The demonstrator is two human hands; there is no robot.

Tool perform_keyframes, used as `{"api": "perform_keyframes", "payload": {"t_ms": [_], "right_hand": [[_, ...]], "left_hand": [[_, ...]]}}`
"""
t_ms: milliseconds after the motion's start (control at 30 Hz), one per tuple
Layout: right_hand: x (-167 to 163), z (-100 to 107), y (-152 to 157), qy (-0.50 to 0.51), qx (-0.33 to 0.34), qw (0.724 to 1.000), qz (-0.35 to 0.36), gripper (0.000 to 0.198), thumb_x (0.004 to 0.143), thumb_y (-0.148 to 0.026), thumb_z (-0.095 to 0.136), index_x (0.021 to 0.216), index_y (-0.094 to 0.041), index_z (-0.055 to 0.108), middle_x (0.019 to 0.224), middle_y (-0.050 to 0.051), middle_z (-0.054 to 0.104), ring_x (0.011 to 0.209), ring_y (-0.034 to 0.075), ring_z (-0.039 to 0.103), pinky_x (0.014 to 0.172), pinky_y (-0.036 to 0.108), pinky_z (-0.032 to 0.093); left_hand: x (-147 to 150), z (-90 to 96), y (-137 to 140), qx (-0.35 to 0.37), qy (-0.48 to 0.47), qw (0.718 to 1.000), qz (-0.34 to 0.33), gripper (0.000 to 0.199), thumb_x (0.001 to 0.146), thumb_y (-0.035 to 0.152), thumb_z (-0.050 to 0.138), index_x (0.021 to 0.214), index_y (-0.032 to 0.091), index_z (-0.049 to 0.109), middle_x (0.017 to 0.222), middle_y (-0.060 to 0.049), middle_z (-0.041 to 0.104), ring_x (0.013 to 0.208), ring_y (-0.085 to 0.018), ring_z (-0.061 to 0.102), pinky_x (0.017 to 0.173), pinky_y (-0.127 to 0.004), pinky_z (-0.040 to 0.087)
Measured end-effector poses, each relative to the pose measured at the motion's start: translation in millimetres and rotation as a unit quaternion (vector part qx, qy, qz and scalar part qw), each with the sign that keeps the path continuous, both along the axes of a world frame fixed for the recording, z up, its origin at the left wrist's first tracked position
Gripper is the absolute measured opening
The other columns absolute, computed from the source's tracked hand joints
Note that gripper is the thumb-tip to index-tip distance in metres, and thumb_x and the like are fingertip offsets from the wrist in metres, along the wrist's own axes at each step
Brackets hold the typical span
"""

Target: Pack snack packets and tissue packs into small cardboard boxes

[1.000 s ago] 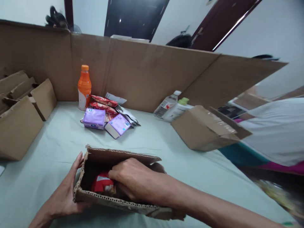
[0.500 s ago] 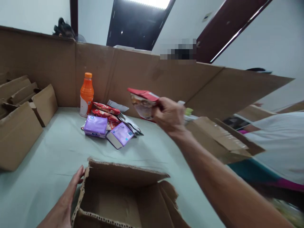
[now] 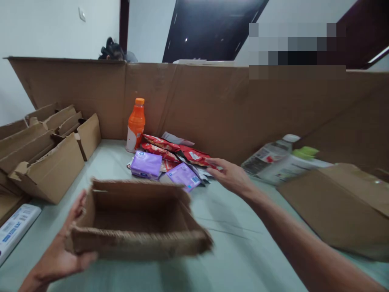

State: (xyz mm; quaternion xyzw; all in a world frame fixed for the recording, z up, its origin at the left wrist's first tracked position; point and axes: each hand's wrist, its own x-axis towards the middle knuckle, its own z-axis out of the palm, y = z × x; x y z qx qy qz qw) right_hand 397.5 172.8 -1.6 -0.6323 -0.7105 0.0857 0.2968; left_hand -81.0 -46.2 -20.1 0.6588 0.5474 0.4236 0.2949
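My left hand grips the left end of an open-topped cardboard box, its thumb along the near wall. The box is blurred and looks raised off the table; no item shows inside it. My right hand has its fingers stretched out beside the right end of a red snack packet; whether they touch it I cannot tell. More red packets lie in the same pile. Two purple tissue packs, one upright-lying pack and one flatter pack, rest in front. An orange drink bottle stands behind them.
Cardboard boxes stand at the left, with a white printed pack before them. At the right lie a clear bottle, a white pouch with a green cap and a carton. A tall cardboard wall runs behind.
My right hand has put the red packet down on the pile and opened. The cardboard box has been lifted and tilted by my left hand. The view has turned right.
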Motion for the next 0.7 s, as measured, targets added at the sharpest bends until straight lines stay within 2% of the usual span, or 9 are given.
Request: {"api": "perform_keyframes", "payload": {"t_ms": [33, 100, 133, 200, 333, 400, 467, 567, 700], "right_hand": [[1, 1, -8, 0.005, -0.003, 1.0, 0.003, 0.041, 0.078, -0.043, 0.056, 0.104, -0.02, 0.077, 0.11, 0.017, 0.078, 0.086, 0.035, 0.073, 0.081, 0.051, 0.057], [1, 0, -23, 0.019, -0.009, 1.0, 0.01, 0.043, 0.079, -0.048, 0.056, 0.104, -0.02, 0.078, 0.107, 0.015, 0.079, 0.077, 0.031, 0.073, 0.074, 0.047, 0.059], [0, -3, -30, 0.027, -0.011, 0.999, 0.015, 0.044, 0.08, -0.049, 0.055, 0.104, -0.02, 0.078, 0.106, 0.015, 0.079, 0.072, 0.029, 0.072, 0.07, 0.044, 0.059], [-3, -11, -42, 0.041, -0.011, 0.999, 0.024, 0.045, 0.081, -0.051, 0.054, 0.105, -0.02, 0.077, 0.103, 0.014, 0.08, 0.065, 0.025, 0.071, 0.065, 0.041, 0.059], [-5, -29, -68, 0.054, 0.001, 0.998, 0.029, 0.04, 0.083, -0.046, 0.053, 0.103, -0.022, 0.077, 0.101, 0.012, 0.08, 0.069, 0.024, 0.072, 0.068, 0.041, 0.061], [0, -37, -82, 0.05, 0.009, 0.998, 0.024, 0.037, 0.084, -0.043, 0.053, 0.104, -0.023, 0.077, 0.106, 0.011, 0.08, 0.081, 0.025, 0.075, 0.073, 0.041, 0.062], [12, -42, -95, 0.04, 0.021, 0.999, 0.008, 0.034, 0.085, -0.041, 0.054, 0.105, -0.024, 0.077, 0.111, 0.01, 0.08, 0.097, 0.026, 0.075, 0.08, 0.041, 0.062], [50, -40, -105, 0.011, 0.054, 0.997, -0.054, 0.031, 0.084, -0.038, 0.057, 0.105, -0.025, 0.076, 0.119, 0.009, 0.077, 0.115, 0.027, 0.07, 0.097, 0.047, 0.057], [131, -18, -107, -0.032, 0.119, 0.971, -0.204, 0.03, 0.078, -0.034, 0.059, 0.102, -0.022, 0.073, 0.125, 0.017, 0.072, 0.125, 0.036, 0.062, 0.108, 0.057, 0.046]], "left_hand": [[-5, 5.5, 2, 0.019, -0.002, 0.996, 0.086, 0.118, 0.065, 0.053, 0.087, 0.163, 0.037, 0.024, 0.16, -0.011, 0.046, 0.142, -0.05, 0.049, 0.11, -0.067, 0.048], [-8, 13.3, 12, 0.05, -0.007, 0.971, 0.236, 0.119, 0.064, 0.057, 0.087, 0.163, 0.033, 0.025, 0.153, -0.012, 0.053, 0.135, -0.046, 0.056, 0.109, -0.065, 0.051], [-5, 15.4, 21, 0.064, -0.006, 0.956, 0.287, 0.12, 0.066, 0.056, 0.086, 0.164, 0.031, 0.021, 0.153, -0.014, 0.053, 0.134, -0.044, 0.058, 0.109, -0.064, 0.051], [5, 15.4, 47, 0.092, 0.011, 0.935, 0.342, 0.123, 0.069, 0.051, 0.085, 0.165, 0.024, 0.013, 0.157, -0.018, 0.045, 0.137, -0.041, 0.056, 0.114, -0.062, 0.046], [25, 5.9, 114, 0.121, 0.043, 0.92, 0.37, 0.126, 0.065, 0.039, 0.087, 0.163, 0.011, 0.013, 0.162, -0.027, 0.032, 0.152, -0.045, 0.031, 0.125, -0.064, 0.026], [32, 2.8, 146, 0.12, 0.047, 0.921, 0.367, 0.124, 0.068, 0.04, 0.085, 0.162, 0.006, 0.011, 0.164, -0.029, 0.027, 0.155, -0.047, 0.022, 0.127, -0.065, 0.017], [38, 4.0, 174, 0.118, 0.044, 0.927, 0.353, 0.123, 0.076, 0.049, 0.08, 0.161, 0.004, 0.004, 0.168, -0.027, 0.018, 0.156, -0.05, 0.012, 0.128, -0.063, 0.011], [44, 11.6, 214, 0.115, 0.035, 0.94, 0.319, 0.126, 0.082, 0.066, 0.072, 0.16, 0.004, -0.005, 0.171, -0.025, 0.001, 0.154, -0.053, -0.004, 0.127, -0.062, 0.003], [47, 18.1, 257, 0.104, 0.037, 0.959, 0.262, 0.134, 0.082, 0.075, 0.067, 0.157, 0.008, -0.022, 0.163, -0.031, -0.031, 0.148, -0.058, -0.023, 0.119, -0.076, -0.001]]}}
